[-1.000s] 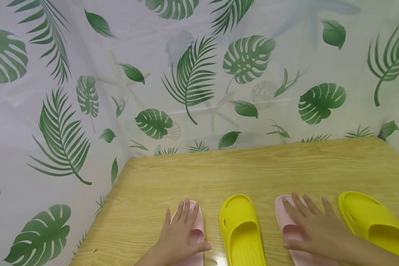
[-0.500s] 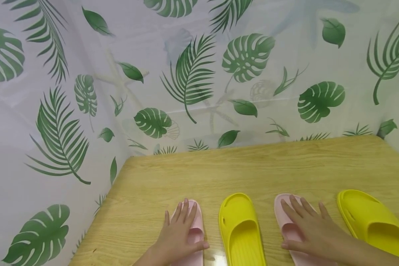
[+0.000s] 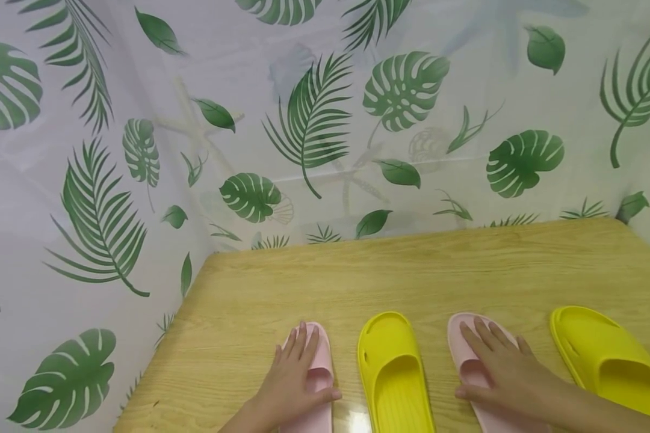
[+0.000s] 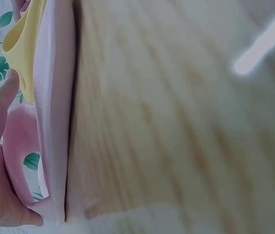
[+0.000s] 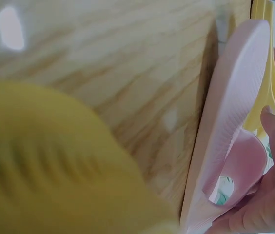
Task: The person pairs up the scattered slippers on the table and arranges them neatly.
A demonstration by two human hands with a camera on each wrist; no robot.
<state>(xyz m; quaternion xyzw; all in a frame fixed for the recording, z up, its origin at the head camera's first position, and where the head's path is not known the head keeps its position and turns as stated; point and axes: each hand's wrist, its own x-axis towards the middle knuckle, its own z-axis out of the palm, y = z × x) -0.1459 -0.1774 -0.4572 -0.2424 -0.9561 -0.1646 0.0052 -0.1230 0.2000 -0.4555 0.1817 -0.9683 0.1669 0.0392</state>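
Head: left hand (image 3: 287,382) on the left pink slipper (image 3: 321,361), right hand (image 3: 511,373) on the right pink slipper (image 3: 458,346), both on the table (image 3: 357,270). My fingers (image 3: 299,346) lie straight, thumbs out wide, nothing gripped. I'd press lightly, evenly so neither skids; mind my right forearm (image 3: 596,412) by the outer yellow slipper (image 3: 601,340). Pink heels cut off.

Left wrist: slipper edge-on; fingers mostly hidden behind it.

Right wrist: fingers hidden too; blurred yellow bulk lower left, can't tell if forearm touches it.

No txt, labels, brands, nos. or signs legible in any cam view.
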